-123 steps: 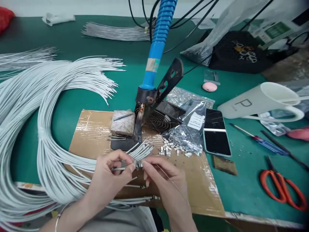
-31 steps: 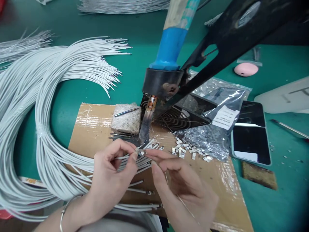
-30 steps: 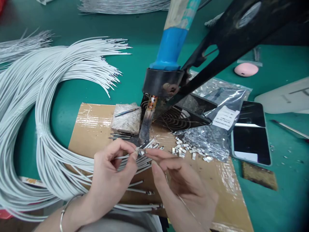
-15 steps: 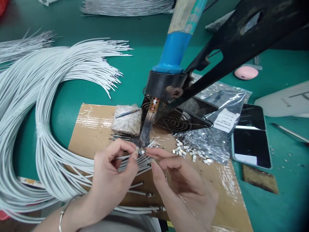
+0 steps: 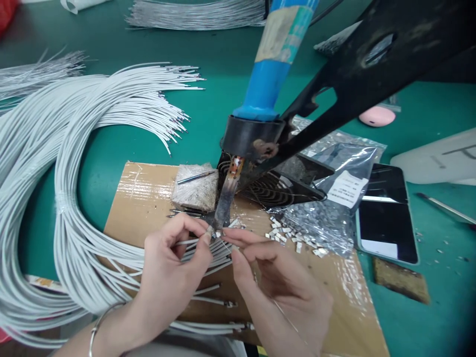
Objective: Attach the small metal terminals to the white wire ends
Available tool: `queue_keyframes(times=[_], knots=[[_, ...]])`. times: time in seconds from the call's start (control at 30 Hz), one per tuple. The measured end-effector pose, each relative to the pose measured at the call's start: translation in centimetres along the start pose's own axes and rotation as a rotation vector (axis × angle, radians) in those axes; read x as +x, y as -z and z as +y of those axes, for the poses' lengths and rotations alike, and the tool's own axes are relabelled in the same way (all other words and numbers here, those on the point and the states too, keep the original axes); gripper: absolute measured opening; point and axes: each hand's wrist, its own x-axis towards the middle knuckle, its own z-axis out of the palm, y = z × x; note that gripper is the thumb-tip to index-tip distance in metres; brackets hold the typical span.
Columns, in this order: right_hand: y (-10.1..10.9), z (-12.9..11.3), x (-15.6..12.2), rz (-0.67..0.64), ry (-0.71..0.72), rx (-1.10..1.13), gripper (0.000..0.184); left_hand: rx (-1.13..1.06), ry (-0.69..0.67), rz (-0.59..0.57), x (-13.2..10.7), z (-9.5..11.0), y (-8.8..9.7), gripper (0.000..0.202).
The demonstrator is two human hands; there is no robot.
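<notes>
Soldering, I judge: my left hand [image 5: 174,270] pinches a white wire [image 5: 189,242] at the iron tip [image 5: 223,212], my right hand [image 5: 282,287] pinches thin solder [image 5: 285,317]; steadiness needed next.

Green-matted workbench [image 5: 208,114] fills the view edge to edge. Light is bright & even, w/ glare on the tape-wrapped cardboard sheet [image 5: 141,198] at the near edge. Far side: bundle of silvery wires [image 5: 193,14], white scrap [image 5: 80,4], sth red [image 5: 7,10] in the corner. 2nd silvery bundle [image 5: 33,79] at left. Right side: black phone [image 5: 386,223] lying flat, brown pad [image 5: 400,286] just in front of it, pink oval obj [image 5: 377,116] further back, white jug [image 5: 439,158] cut off by the frame, small bits scattered on the mat nearby.
</notes>
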Motion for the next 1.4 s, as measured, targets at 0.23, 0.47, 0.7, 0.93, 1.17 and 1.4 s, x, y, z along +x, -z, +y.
queue_keyframes(times=[0.23, 0.47, 0.7, 0.93, 1.17, 1.4], knots=[[0.0, 0.1, 0.3, -0.002, 0.001, 0.020, 0.016, -0.021, 0.046, 0.006, 0.4, 1.2, 0.0, 0.006], [-0.2, -0.1, 0.4, 0.008, 0.015, 0.015, 0.017, -0.026, 0.033, 0.016, 0.6, 1.4, 0.0, 0.007], [-0.2, -0.2, 0.5, 0.005, 0.025, 0.033, 0.018, -0.031, 0.034, 0.018, 0.8, 1.6, 0.1, 0.007], [-0.1, -0.3, 0.7, -0.012, 0.049, 0.027, 0.017, -0.036, 0.019, 0.010, 0.7, 1.6, 0.2, 0.008], [0.0, -0.4, 0.6, -0.010, 0.037, 0.020, 0.017, -0.025, 0.006, 0.005, 0.8, 1.8, 0.2, 0.009], [-0.3, -0.6, 0.5, 0.004, 0.026, 0.068, 0.018, -0.049, 0.008, 0.018, 0.6, 1.4, 0.2, 0.009]])
